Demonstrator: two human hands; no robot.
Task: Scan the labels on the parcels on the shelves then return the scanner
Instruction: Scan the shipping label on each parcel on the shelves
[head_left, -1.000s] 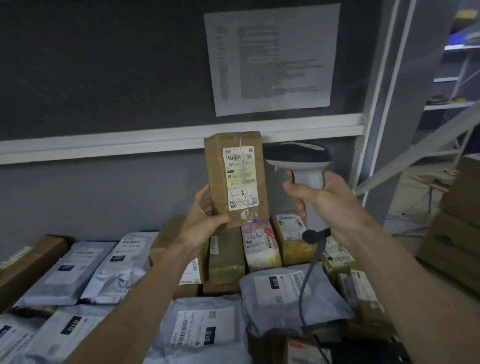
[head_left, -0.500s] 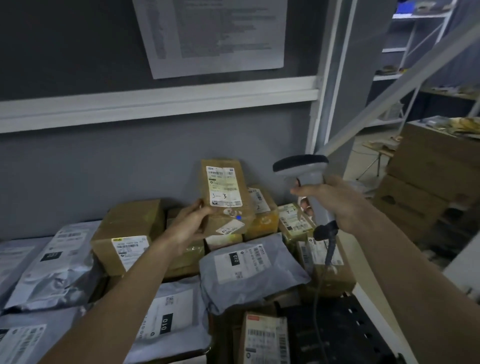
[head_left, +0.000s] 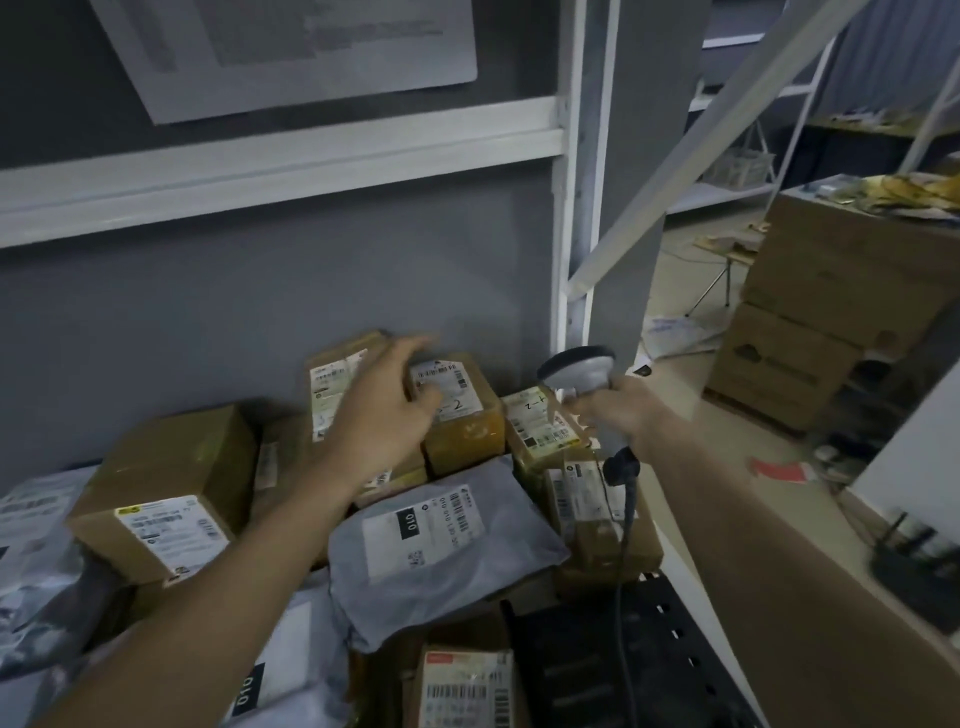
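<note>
Left hand (head_left: 387, 410) open over the box (head_left: 460, 410) at the back of the shelf, right hand (head_left: 621, 410) gripping the scanner (head_left: 579, 371) just beside; better to lift that box, turn its label up, aim squarely.

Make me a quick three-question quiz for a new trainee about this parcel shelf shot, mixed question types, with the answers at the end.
1. True or false: the left hand is gripping a parcel.
2. Which hand holds the scanner? A) left B) right C) neither
3. Fill in: the grey mailer bag in front of the yellow-taped box has a black patch printed ___.

Key
1. False: its fingers are spread above the boxes, holding nothing.
2. B: the right hand grips the handle.
3. 010
</note>
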